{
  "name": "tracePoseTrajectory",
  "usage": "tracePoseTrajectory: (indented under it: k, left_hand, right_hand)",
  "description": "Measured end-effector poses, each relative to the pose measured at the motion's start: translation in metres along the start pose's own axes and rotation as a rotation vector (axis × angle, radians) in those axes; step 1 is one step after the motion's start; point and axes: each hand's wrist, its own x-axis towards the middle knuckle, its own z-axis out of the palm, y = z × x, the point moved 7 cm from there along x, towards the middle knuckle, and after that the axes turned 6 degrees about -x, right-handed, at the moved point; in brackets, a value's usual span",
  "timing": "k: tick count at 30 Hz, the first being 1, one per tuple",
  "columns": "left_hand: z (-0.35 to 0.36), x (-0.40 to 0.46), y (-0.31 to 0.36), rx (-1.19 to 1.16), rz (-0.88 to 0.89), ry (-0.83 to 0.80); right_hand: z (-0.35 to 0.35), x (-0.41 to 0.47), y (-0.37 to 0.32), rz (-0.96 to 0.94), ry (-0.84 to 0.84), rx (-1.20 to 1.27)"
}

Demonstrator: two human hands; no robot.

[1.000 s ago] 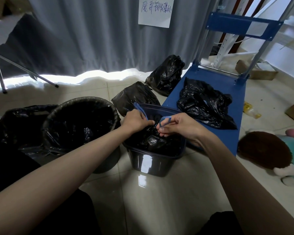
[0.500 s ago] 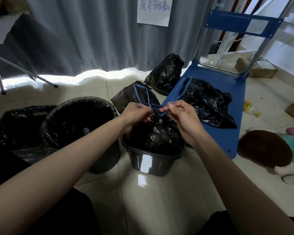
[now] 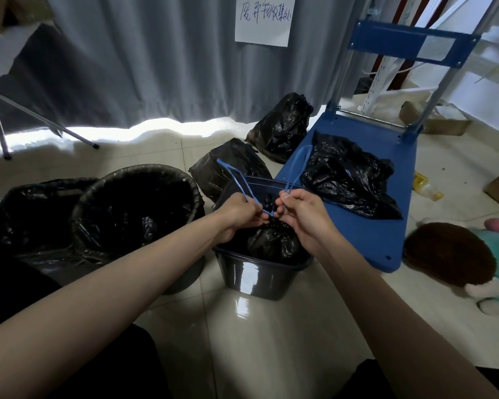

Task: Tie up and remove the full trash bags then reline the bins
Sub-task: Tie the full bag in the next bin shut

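Two bins sit on the tiled floor: a round lined bin (image 3: 136,203) at left, then a square bin (image 3: 260,275) holding the full black trash bag (image 3: 271,240). Above its gathered neck, the left hand (image 3: 236,214) and right hand (image 3: 303,211) each pinch a loop of blue drawstring (image 3: 236,180), apparently mid-knot. Next, I judge: cinch tight, lift the bag toward the blue cart (image 3: 366,226).

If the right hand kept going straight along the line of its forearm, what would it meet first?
Most likely the left hand, knuckle to knuckle just across the blue drawstring both pinch. The right hand points up and left; past that lies a tied black bag on the floor, though depth is unclear.
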Motion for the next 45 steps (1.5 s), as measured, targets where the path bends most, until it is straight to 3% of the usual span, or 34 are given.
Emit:
tracePoseTrajectory:
  k: [7,12,16,25,34,45]
  left_hand:
    - [-0.006,-0.005,0.047,0.346,0.38,0.068]
    - [0.001,-0.016,0.072,0.404,0.474,-0.066]
    - [-0.001,-0.019,0.088,0.43,0.525,-0.068]
    - [0.0,-0.018,0.095,0.464,0.559,-0.038]
    - [-0.004,-0.019,0.091,0.462,0.561,-0.029]
    - [-0.011,-0.003,0.073,0.589,0.405,-0.102]
  right_hand:
    - [-0.012,0.003,-0.009,-0.023,0.082,-0.046]
    - [-0.011,0.004,-0.012,-0.032,0.021,-0.112]
    - [-0.009,0.006,-0.016,-0.048,-0.067,-0.199]
    - [0.007,-0.003,-0.03,-0.203,-0.181,-0.444]
    - [0.002,0.0,-0.027,-0.196,-0.128,-0.368]
    - [-0.016,0.005,-0.032,-0.221,0.01,-0.148]
